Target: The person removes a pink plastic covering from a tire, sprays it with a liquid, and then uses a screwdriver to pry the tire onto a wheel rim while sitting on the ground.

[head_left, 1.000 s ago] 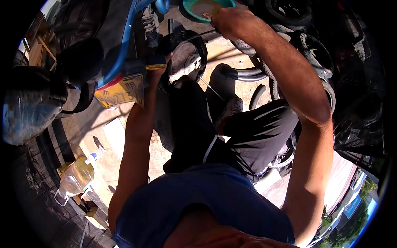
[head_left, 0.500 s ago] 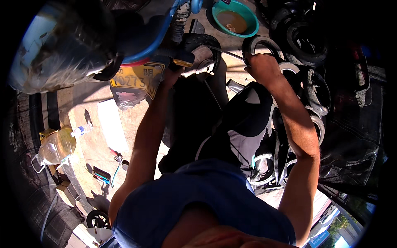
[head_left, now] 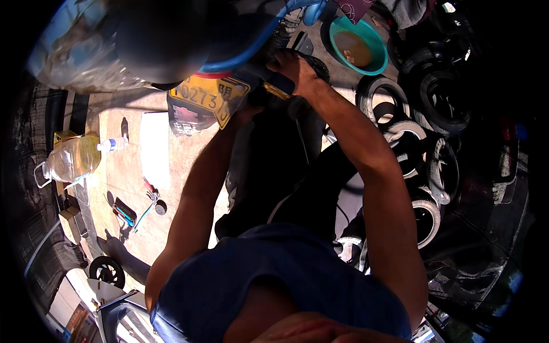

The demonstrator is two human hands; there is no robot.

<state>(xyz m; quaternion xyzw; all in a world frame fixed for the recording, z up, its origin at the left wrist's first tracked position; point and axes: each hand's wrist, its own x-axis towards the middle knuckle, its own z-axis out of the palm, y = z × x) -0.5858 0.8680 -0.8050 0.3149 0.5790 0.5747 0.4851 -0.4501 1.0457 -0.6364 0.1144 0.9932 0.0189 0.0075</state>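
My right hand (head_left: pixel 296 73) reaches across to the dark wheel (head_left: pixel 316 66) beneath the blue-framed scooter, its fingers curled over something hidden. Beside that wrist is a dark cylindrical part with a yellow edge (head_left: pixel 278 91); its kind is unclear. My left hand (head_left: pixel 247 112) lies in deep shadow beside the yellow licence plate (head_left: pixel 210 96), lower than my right hand, and its fingers do not show. No metal bar is visible in my right hand now. The wheel's hub is mostly covered by my right hand and shadow.
A teal basin (head_left: pixel 382 60) of brownish water stands at the far right. Several old tyres (head_left: pixel 428 214) pile up on the right. On the left are a large clear jug (head_left: pixel 77 160), a white sheet (head_left: pixel 155 148) and small tools (head_left: pixel 153 196). A small black wheel (head_left: pixel 107 272) lies lower left.
My right hand has swung left from beside the tyres to the scooter's wheel; the thin metal bar it held is out of sight. The view has shifted, moving the basin rightward and down.
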